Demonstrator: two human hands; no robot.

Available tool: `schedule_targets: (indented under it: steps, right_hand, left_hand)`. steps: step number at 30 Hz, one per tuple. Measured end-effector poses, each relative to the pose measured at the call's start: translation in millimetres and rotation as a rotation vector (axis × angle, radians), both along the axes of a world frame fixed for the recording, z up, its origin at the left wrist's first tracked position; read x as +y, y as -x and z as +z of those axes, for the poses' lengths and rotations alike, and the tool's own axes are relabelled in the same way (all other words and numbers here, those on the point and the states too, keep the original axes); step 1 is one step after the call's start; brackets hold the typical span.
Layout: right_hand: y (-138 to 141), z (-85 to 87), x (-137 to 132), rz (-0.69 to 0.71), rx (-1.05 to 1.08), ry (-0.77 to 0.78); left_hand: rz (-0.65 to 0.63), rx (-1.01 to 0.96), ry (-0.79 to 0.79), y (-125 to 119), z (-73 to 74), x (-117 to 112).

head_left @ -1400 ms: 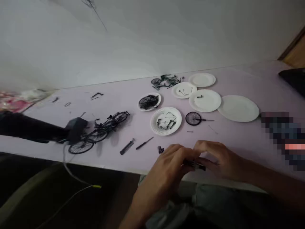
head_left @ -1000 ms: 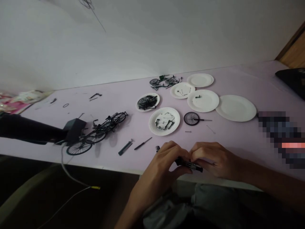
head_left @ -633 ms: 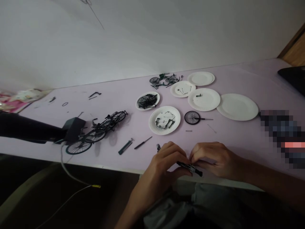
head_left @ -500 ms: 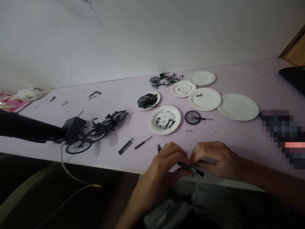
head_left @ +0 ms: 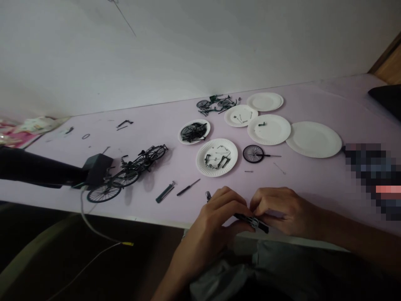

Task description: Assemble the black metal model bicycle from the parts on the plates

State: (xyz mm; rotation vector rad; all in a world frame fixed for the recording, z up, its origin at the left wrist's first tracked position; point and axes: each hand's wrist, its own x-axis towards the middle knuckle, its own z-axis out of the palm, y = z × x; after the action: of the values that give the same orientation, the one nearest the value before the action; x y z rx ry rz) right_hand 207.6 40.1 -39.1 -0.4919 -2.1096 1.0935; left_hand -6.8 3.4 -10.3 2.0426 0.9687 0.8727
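Note:
My left hand (head_left: 216,219) is closed around a small black part with a silvery piece (head_left: 256,223), held just above the table's front edge. The part's dark end sticks out past the thumb and index finger, and most of the rest is hidden in the hand. A silvery tip (head_left: 208,195) shows beyond the knuckles; I cannot tell whether it belongs to the same part. My right hand (head_left: 280,209) has its fingers pinched together at the part's near side. What sits between those fingertips is hidden. A screwdriver (head_left: 188,187) and a dark green narrow part (head_left: 165,192) lie left of my hands.
Behind my hands is a paper plate (head_left: 200,170) of small parts. A spoked model wheel (head_left: 253,154) lies beside it. Farther back are a plate of black parts (head_left: 194,131) and several white plates (head_left: 315,140). Model bicycles (head_left: 125,177) stand left, by a black box (head_left: 97,167).
Both hands stay in nearly the same place. The held part has tilted slightly, and the right fingertips have shifted a little against it.

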Motion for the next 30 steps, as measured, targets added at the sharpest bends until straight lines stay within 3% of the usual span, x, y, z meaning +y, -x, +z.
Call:
schedule_targets:
  steps: [3,9,13,19,30]
  right_hand:
    - [-2.3,2.0,2.7,0.012,-0.012,0.024]
    - [-10.6,19.7,6.7,0.024,-0.239,0.233]
    - [-4.4,13.4,3.4,-0.039,-0.281,0.292]
    - [4.8,-2.7,1.2,-0.087,-0.191,0.259]
    - [1.8,11.6,2.8,-0.144,-0.252,0.557]
  left_hand:
    - [0.007,0.009,-0.003,0.3,-0.4,0.3]
    - [0.059,0.008,-0.029,2.3,-6.9,2.7]
    - [0.114,-0.007,-0.022,1.1,-8.6,5.2]
    - [0.172,0.039,-0.034,-1.4,-8.8,11.2]
    - [0.121,0.051,-0.051,2.2,-8.7,15.9]
